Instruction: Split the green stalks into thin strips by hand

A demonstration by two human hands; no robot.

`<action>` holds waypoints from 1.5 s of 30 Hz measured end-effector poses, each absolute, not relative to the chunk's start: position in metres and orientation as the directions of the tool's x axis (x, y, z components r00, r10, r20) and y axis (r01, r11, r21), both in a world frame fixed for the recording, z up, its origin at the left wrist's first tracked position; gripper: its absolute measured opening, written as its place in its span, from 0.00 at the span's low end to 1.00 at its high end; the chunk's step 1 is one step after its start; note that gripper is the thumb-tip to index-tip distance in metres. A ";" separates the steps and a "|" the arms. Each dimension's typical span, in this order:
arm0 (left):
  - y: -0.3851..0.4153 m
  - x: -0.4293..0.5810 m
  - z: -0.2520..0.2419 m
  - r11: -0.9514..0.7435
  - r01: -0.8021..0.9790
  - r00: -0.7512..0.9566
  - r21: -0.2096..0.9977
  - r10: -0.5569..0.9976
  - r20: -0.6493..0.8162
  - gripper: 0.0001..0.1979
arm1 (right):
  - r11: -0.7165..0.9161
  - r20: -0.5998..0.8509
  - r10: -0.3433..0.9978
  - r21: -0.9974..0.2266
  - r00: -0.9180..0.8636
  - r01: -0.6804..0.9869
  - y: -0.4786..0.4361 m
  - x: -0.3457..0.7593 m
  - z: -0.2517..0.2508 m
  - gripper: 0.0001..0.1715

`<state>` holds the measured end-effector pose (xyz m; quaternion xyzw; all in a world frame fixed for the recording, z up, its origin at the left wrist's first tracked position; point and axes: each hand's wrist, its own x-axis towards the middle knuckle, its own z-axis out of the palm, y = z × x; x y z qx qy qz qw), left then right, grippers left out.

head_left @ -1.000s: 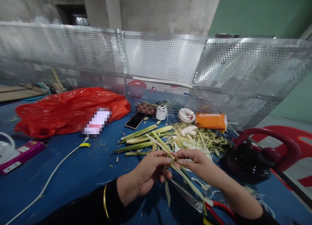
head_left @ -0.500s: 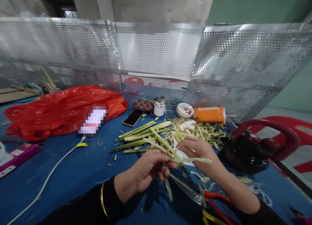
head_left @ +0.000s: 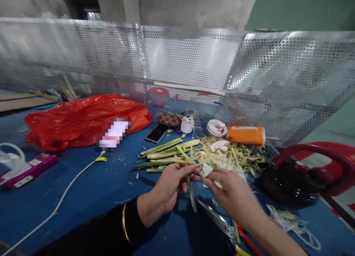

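your left hand (head_left: 168, 187) pinches leaf strips (head_left: 192, 197) — your right hand (head_left: 233, 191) grips them too. scissors (head_left: 217, 219) lie nearby on the table (head_left: 97, 198).

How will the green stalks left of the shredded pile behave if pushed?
Probably fairly stiff: the stalks lie nearly straight, though the narrow tips may bend. Likely light, since they're slim. They're bunched closely, so pushing one would probably drag or turn its neighbours across the blue table.
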<state>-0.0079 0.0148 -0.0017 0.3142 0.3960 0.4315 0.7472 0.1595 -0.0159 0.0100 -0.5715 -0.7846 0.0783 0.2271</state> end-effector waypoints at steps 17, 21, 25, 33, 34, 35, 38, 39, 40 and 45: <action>0.015 -0.009 0.001 0.358 -0.365 0.309 0.860 0.917 -0.250 0.10 | 0.184 -0.013 0.938 -0.827 -0.345 0.531 -0.033 0.126 -0.007 0.15; 0.013 -0.008 0.005 0.320 -0.325 0.287 0.890 0.930 -0.230 0.13 | 0.157 -0.028 0.951 -0.814 -0.308 0.559 -0.029 0.138 0.004 0.16; 0.010 -0.009 0.010 0.299 -0.254 0.299 0.920 0.929 -0.219 0.15 | 0.060 0.075 0.997 -0.948 0.035 0.314 -0.014 0.153 0.011 0.18; 0.008 -0.012 0.011 0.341 -0.178 0.410 0.923 0.879 -0.246 0.16 | 0.110 0.123 0.989 -0.984 0.086 0.141 -0.014 0.143 0.007 0.17; 0.008 -0.011 0.012 0.341 -0.179 0.385 0.923 0.887 -0.254 0.15 | 0.116 0.129 0.987 -0.983 0.091 0.141 -0.014 0.143 0.007 0.16; 0.008 -0.011 0.012 0.341 -0.178 0.361 0.923 0.895 -0.261 0.14 | 0.123 0.138 0.985 -0.982 0.103 0.146 -0.015 0.144 0.007 0.15; 0.009 -0.009 0.013 0.347 -0.177 0.305 0.921 0.909 -0.284 0.11 | 0.159 0.190 0.968 -0.970 0.163 0.184 -0.014 0.150 0.007 0.13; 0.009 -0.009 0.013 0.350 -0.177 0.301 0.920 0.909 -0.288 0.11 | 0.169 0.206 0.960 -0.967 0.188 0.192 -0.013 0.153 0.006 0.13; 0.010 -0.009 0.013 0.350 -0.179 0.302 0.920 0.909 -0.287 0.10 | 0.173 0.212 0.956 -0.965 0.204 0.195 -0.011 0.156 0.005 0.13; 0.011 -0.010 0.014 0.327 -0.168 0.327 0.930 0.909 -0.260 0.08 | 0.176 0.258 0.927 -0.940 0.272 0.291 0.000 0.177 0.006 0.16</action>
